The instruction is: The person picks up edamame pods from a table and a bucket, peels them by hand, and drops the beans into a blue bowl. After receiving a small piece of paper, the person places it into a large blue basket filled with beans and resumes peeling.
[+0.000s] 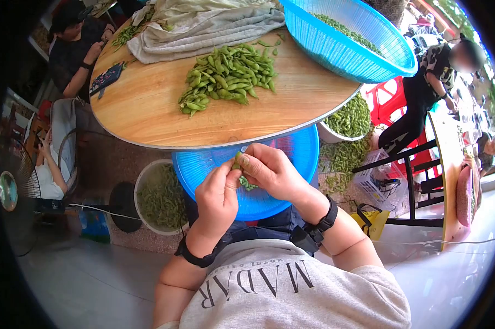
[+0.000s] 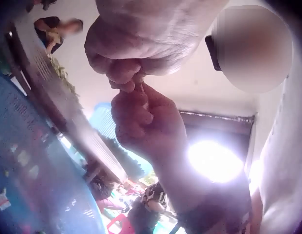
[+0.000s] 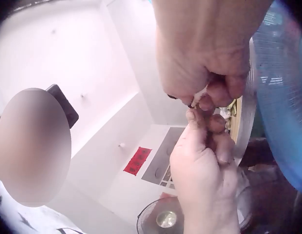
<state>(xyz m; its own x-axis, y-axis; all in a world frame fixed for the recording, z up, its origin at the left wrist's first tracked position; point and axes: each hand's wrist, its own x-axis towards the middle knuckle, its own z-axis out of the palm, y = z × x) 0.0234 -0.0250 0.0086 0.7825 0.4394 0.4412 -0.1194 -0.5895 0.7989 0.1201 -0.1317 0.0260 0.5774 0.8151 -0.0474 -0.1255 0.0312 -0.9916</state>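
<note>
Over a blue basin (image 1: 308, 159) on the lap, both hands meet at a green soybean pod (image 1: 237, 163). My left hand (image 1: 217, 192) pinches its lower end between thumb and fingers. From the other side, the thumb and fingertips of my right hand (image 1: 277, 172) grip it. A few shelled green beans (image 1: 248, 185) lie in the basin beneath the hands. In the left wrist view the fingertips of both hands come together, largely hiding the pod. The right wrist view also shows the right hand (image 3: 204, 53) above the left hand (image 3: 200, 161), fingertips touching.
A pile of pods (image 1: 228, 77) lies on the round wooden table (image 1: 148, 120), beside a grey cloth (image 1: 203, 33) and a blue basket (image 1: 341, 52). Tubs of pods stand left (image 1: 159, 194) and right (image 1: 349, 118). Other people are at both sides.
</note>
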